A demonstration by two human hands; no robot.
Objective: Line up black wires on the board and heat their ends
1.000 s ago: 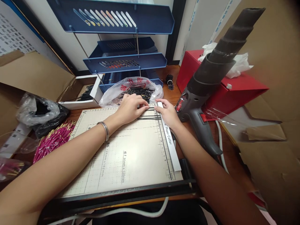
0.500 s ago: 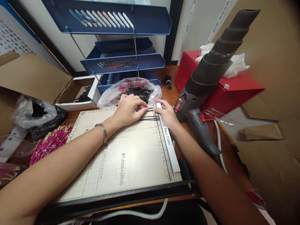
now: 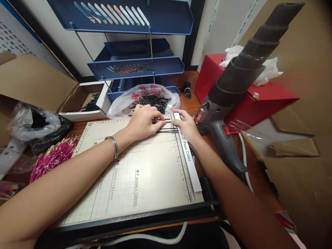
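A cream paper cutter (image 3: 155,166) with printed size lines lies in front of me. Along its right side runs a white strip (image 3: 190,166) lettered "Paper Cutter". At the far end of the board my left hand (image 3: 145,121) is closed, thumb and finger pinching a thin black cord. My right hand (image 3: 186,127) wraps over the top of the white strip, its thumb tip against the cord's other end; its fingertips are partly hidden. Just nearer to me, several more black cords (image 3: 168,130) lie side by side across the board, reaching to the strip.
Behind the board sits a plastic bag (image 3: 119,105) of black cords, below a blue tiered rack (image 3: 137,69). A heat gun (image 3: 225,93) stands at right before a red box (image 3: 275,98). Magenta cords (image 3: 55,155) and an open white box (image 3: 103,100) are at left.
The view has shifted slightly. Both hands keep nearly the same place and pinch at the far end of the board.
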